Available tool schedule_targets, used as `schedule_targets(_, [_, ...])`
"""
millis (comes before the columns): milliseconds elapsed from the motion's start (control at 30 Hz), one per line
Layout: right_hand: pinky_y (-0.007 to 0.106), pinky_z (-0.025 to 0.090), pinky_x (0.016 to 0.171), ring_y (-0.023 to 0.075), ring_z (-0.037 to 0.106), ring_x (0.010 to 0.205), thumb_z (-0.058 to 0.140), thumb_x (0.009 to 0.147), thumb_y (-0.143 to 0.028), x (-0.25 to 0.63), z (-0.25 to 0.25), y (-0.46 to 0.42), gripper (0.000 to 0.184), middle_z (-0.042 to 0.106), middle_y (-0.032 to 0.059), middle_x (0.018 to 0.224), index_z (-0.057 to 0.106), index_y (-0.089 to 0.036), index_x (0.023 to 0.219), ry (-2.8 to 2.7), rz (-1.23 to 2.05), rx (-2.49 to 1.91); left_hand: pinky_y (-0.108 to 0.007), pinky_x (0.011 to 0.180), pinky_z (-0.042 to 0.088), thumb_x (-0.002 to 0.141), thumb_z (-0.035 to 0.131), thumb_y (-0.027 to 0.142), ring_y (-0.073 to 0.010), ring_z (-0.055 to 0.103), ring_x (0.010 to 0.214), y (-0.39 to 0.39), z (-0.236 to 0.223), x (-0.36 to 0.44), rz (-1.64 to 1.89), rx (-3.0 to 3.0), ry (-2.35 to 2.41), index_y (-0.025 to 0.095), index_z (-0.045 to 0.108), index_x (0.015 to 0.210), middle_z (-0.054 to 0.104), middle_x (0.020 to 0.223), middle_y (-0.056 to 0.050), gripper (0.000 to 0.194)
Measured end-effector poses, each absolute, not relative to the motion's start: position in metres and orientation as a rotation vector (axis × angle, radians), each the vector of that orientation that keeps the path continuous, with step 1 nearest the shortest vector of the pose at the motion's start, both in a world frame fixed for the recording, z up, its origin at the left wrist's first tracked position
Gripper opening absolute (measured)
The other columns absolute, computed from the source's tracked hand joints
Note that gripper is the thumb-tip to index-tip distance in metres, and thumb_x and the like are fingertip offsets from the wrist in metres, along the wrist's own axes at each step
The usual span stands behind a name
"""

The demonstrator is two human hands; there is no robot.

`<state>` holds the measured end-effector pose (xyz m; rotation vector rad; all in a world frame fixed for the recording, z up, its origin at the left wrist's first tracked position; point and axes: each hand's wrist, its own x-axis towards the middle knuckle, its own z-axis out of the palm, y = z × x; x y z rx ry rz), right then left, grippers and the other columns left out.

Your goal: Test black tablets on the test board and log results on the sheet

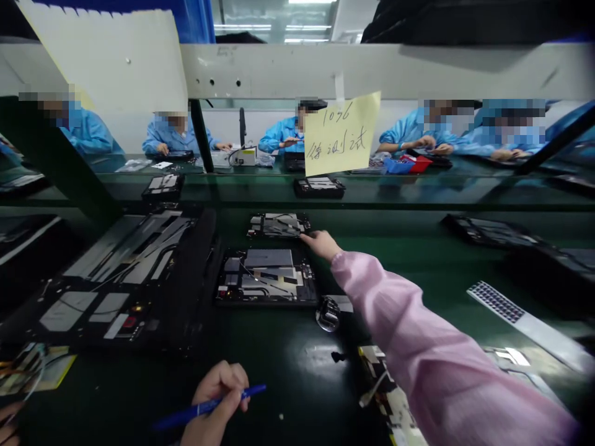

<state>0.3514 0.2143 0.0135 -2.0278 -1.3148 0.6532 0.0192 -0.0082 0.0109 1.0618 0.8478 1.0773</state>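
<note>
the right hand [320, 243], fingers extended, touches the far opened black tablet chassis [279, 225] on the green conveyor belt [418, 248]; stiff, fragile inside, probably best gripped by edges. the left hand [218, 402] pinches a blue pen [209, 406].

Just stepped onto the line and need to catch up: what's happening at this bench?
A person in a pink sleeve reaches the right hand forward to touch the far opened device on the green bench. A second opened device lies just nearer. The left hand holds a blue pen close to the body. Across the bench, workers in blue coats sit behind a yellow handwritten note.
</note>
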Motion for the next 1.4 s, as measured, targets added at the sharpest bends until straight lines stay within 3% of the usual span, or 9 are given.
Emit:
schedule_targets(133, [0.033, 0.053, 0.066, 0.0239, 0.067, 0.069, 0.072, 0.076, -0.048, 0.336, 0.014, 0.184, 0.038, 0.067, 0.0073, 0.066, 0.066, -0.013, 0.090, -1.300, 0.964, -2.007, -0.025, 0.057, 0.039, 0.084, 0.063, 0.042, -0.0134, 0.050, 0.061, -0.007, 0.005, 0.018, 0.977, 1.145, 0.772, 0.018, 0.054, 0.069, 0.052, 0.064, -0.001, 0.030])
schedule_targets(467, [0.018, 0.040, 0.039, 0.0083, 0.051, 0.047, 0.070, 0.074, -0.033, 0.308, 0.055, 0.144, 0.035, 0.058, -0.0055, 0.068, 0.048, -0.022, 0.099, -1.009, 1.107, -1.489, -0.028, 0.063, 0.045, 0.084, 0.062, 0.040, -0.0148, 0.056, 0.062, -0.008, 0.002, 0.016, 0.965, 1.302, 0.853, 0.017, 0.057, 0.073, 0.058, 0.068, -0.002, 0.026])
schedule_targets(633, [0.019, 0.046, 0.044, 0.0078, 0.054, 0.050, 0.075, 0.062, -0.030, 0.315, 0.075, 0.101, 0.041, 0.057, -0.0078, 0.069, 0.048, -0.024, 0.092, -0.865, 1.137, -1.247, -0.037, 0.080, 0.049, 0.089, 0.053, 0.045, -0.0222, 0.065, 0.079, -0.005, -0.006, 0.016, 1.360, 1.407, 0.966, 0.017, 0.064, 0.084, 0.070, 0.079, -0.008, 0.030])
schedule_targets(767, [0.018, 0.047, 0.044, 0.0078, 0.056, 0.050, 0.080, 0.056, -0.028, 0.332, 0.078, 0.039, 0.048, 0.061, -0.0058, 0.072, 0.054, -0.023, 0.096, -0.747, 1.213, -1.097, -0.042, 0.097, 0.044, 0.086, 0.057, 0.046, -0.0238, 0.063, 0.106, 0.000, -0.002, 0.023, 1.806, 1.249, 1.023, 0.020, 0.055, 0.083, 0.071, 0.102, -0.006, 0.026])
schedule_targets(833, [0.017, 0.048, 0.045, 0.0073, 0.057, 0.051, 0.082, 0.055, -0.027, 0.333, 0.072, 0.004, 0.050, 0.063, -0.0051, 0.074, 0.056, -0.023, 0.098, -0.690, 1.280, -1.090, -0.042, 0.097, 0.045, 0.085, 0.058, 0.047, -0.0245, 0.061, 0.113, -0.001, 0.004, 0.024, 1.742, 1.166, 1.064, 0.021, 0.051, 0.085, 0.069, 0.113, -0.007, 0.027])
schedule_targets(1000, [0.019, 0.052, 0.052, 0.0097, 0.062, 0.060, 0.080, 0.063, -0.034, 0.313, 0.027, -0.067, 0.051, 0.064, -0.0031, 0.085, 0.054, -0.026, 0.106, -0.615, 1.403, -1.165, -0.041, 0.099, 0.044, 0.079, 0.067, 0.041, -0.0266, 0.058, 0.118, -0.017, 0.016, 0.006, 1.291, 1.301, 1.257, 0.020, 0.049, 0.084, 0.066, 0.121, -0.011, 0.028])
schedule_targets(1133, [0.035, 0.057, 0.081, 0.0203, 0.065, 0.096, 0.067, 0.077, -0.044, 0.291, -0.010, -0.097, 0.048, 0.062, 0.0071, 0.114, 0.049, -0.026, 0.119, -0.881, 1.260, -1.339, -0.037, 0.082, 0.052, 0.073, 0.070, 0.043, -0.0303, 0.063, 0.108, -0.031, 0.014, -0.020, 1.072, 1.403, 1.436, 0.020, 0.051, 0.082, 0.065, 0.123, -0.015, 0.031])
schedule_targets(1267, [0.054, 0.036, 0.109, 0.0333, 0.037, 0.136, 0.070, 0.074, -0.043, 0.272, -0.023, -0.107, 0.071, 0.037, 0.0151, 0.145, 0.042, -0.025, 0.136, -1.372, 0.819, -1.548, -0.037, 0.082, 0.053, 0.072, 0.068, 0.045, -0.0306, 0.064, 0.106, -0.041, 0.006, -0.035, 0.932, 1.632, 1.637, 0.020, 0.057, 0.079, 0.068, 0.116, -0.016, 0.028])
schedule_targets(1400, [0.066, 0.024, 0.111, 0.0423, 0.018, 0.142, 0.076, 0.069, -0.042, 0.253, -0.027, -0.110, 0.078, 0.026, 0.0145, 0.153, 0.044, -0.027, 0.138, -1.706, 0.591, -1.670, -0.038, 0.088, 0.051, 0.079, 0.060, 0.041, -0.0265, 0.067, 0.099, -0.046, 0.006, -0.036, 0.851, 1.832, 1.635, 0.021, 0.055, 0.077, 0.069, 0.116, -0.013, 0.021])
